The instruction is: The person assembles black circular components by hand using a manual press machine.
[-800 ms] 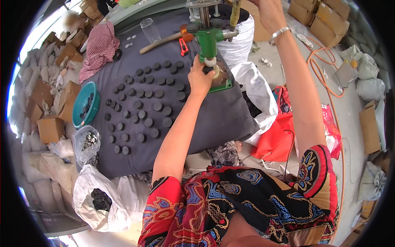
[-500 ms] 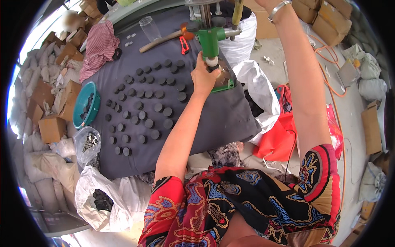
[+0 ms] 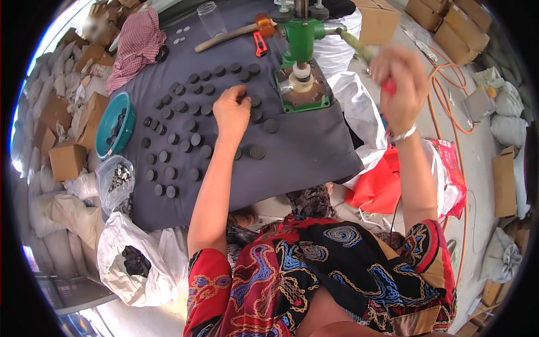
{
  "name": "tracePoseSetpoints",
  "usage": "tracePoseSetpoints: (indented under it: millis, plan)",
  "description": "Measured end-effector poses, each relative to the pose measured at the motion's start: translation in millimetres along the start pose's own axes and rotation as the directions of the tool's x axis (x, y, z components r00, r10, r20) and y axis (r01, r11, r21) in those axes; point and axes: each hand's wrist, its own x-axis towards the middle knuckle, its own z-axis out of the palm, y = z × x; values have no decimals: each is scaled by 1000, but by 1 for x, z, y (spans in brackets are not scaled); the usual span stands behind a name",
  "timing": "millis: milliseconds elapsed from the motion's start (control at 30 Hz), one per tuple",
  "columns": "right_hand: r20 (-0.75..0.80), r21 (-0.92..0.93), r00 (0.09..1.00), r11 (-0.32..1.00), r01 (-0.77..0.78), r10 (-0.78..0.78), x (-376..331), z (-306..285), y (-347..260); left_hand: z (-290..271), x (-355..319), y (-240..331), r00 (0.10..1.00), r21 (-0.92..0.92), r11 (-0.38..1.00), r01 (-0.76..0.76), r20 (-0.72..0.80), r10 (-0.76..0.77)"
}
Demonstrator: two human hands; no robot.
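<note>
The left hand (image 3: 231,112) pinches a dark disc (image 3: 242,100) on the bench (image 3: 303,151). The right hand (image 3: 400,84) is clamped around the green press (image 3: 301,39) lever (image 3: 359,49).

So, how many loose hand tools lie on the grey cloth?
2: a wooden-handled hammer lies at the far edge, left of the green press; a red cutter lies beside its head. More may be hidden.

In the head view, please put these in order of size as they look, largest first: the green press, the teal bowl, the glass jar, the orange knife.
1. green press
2. teal bowl, slightly smaller than the press
3. glass jar
4. orange knife

The jar lies farther from the camera, so its place is less sure.
</note>
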Motion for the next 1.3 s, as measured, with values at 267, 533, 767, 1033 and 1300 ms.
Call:
tracePoseSetpoints:
  millis: [267, 533, 767, 1033, 1300]
  plan:
    - [6, 67, 997, 994, -82, 82, -39, 4, 7, 24, -10, 0, 997, 467, 881, -76, 30, 70]
    - [-64, 68, 972, 972, -223, 227, 116, 16, 3, 41, 0, -3, 995, 380, 920, -95, 63, 76]
    - [-113, 33, 928, 935, -352, 354, 167, 31, -17, 71, 15, 54, 957, 76, 962, -262, 149, 249]
    - [-74, 50, 936, 939, -340, 343, 167, 29, -14, 99, 17, 46, 981, -107, 977, -185, 35, 190]
    - [-143, 21, 927, 938, -346, 346, 133, 37, -30, 109, 19, 41, 997, -187, 981, -39, 58, 51]
